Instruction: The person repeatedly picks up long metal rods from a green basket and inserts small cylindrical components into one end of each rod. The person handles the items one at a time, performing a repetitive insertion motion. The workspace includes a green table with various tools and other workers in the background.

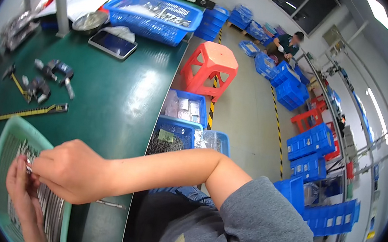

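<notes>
We seem to be partway through sorting small metal parts out of the green basket (4, 148). Our left hand (23, 195) and right hand (68, 169) meet over it, fingertips pressed together on one small silvery piece (28, 168) pinched between them. More parts in rows (50, 210) lie just below the grip, inside the basket. The next move probably calls for a steady hold and a careful lift. Farther off on the green table (126, 90) rest calipers (29, 113), then a blue crate (155, 15).
</notes>
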Demonstrator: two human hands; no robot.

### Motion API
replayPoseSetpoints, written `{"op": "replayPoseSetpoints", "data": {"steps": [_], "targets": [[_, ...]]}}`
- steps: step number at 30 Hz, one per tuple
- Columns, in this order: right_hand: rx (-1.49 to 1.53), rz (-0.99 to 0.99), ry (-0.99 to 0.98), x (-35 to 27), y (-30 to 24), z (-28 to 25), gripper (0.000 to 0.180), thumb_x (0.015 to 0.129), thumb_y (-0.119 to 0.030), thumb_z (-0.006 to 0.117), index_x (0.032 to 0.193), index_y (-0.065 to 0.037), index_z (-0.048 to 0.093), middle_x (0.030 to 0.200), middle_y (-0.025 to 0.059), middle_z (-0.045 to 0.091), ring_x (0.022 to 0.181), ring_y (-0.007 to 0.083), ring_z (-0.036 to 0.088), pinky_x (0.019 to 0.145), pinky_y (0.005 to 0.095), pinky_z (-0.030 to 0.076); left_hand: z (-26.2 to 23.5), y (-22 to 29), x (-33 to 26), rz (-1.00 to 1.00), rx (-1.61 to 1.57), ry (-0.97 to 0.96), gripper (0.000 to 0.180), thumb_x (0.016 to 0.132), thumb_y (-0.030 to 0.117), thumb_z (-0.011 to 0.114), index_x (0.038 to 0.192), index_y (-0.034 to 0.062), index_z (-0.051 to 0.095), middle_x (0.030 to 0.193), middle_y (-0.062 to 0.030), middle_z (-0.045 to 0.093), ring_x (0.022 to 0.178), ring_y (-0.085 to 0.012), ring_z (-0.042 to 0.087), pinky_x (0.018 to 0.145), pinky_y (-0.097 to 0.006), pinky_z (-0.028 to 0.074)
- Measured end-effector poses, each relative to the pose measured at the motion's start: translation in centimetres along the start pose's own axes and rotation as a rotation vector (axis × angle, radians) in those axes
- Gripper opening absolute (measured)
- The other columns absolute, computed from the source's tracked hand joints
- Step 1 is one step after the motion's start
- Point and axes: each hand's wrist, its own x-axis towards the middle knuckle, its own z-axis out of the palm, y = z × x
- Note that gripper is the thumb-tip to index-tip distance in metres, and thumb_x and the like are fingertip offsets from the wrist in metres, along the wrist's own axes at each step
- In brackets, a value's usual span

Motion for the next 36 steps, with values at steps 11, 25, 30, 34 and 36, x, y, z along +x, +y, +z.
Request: {"op": "replayPoseSetpoints", "data": {"steps": [11,25,30,34,36], "targets": [[0.797,0.666,0.26,4.8,7.5,-1.9,0.013,0.074,-0.014,0.057,0.073,-0.002,0.056,0.066,0.006,0.055,0.054,0.0133,0.055,0.047,0.0254,0.046,-5.4,5.0,-0.8,0.391,-0.235,0.37,0.028,0.083,0.015,0.052,0.106,-0.0022,0.049,0.099,-0.0098,0.055,0.088,-0.0181,0.055,0.073,-0.025,0.047],[0.803,0.693,0.137,3.3,8.4,-1.8,0.012,0.076,-0.014,0.054,0.077,-0.003,0.057,0.06,0.001,0.052,0.048,0.005,0.044,0.046,0.018,0.034,-7.1,3.3,-5.0,0.279,0.32,0.887,0.032,0.078,0.003,0.049,0.109,-0.0043,0.046,0.101,-0.0117,0.053,0.097,-0.0199,0.05,0.083,-0.031,0.041],[0.745,0.651,0.111,3.0,8.7,-1.4,0.012,0.077,-0.014,0.055,0.078,-0.002,0.057,0.061,0.0008,0.052,0.049,0.0046,0.044,0.047,0.0176,0.035,-4.1,4.7,-3.6,0.691,0.979,0.728,0.023,0.071,0.001,0.051,0.094,0.0003,0.056,0.096,-0.0104,0.054,0.096,-0.0216,0.049,0.087,-0.031,0.035],[0.69,0.613,0.072,2.8,8.5,-1.4,0.012,0.077,-0.013,0.055,0.079,-0.002,0.057,0.062,0.0005,0.052,0.051,0.0041,0.045,0.047,0.0167,0.036,0.0,5.4,-1.7,0.558,1.066,0.289,0.016,0.072,0.003,0.052,0.087,0.001,0.057,0.089,-0.0073,0.057,0.09,-0.0174,0.052,0.083,-0.029,0.038],[0.693,0.591,0.08,2.9,8.4,-1.0,0.012,0.077,-0.013,0.056,0.079,-0.002,0.056,0.063,0.0007,0.052,0.052,0.0041,0.046,0.047,0.0163,0.036,0.7,4.6,-0.7,0.532,1.227,0.015,0.012,0.07,0.004,0.055,0.081,0.0018,0.058,0.082,-0.0096,0.055,0.083,-0.0228,0.052,0.076,-0.031,0.04]]}}
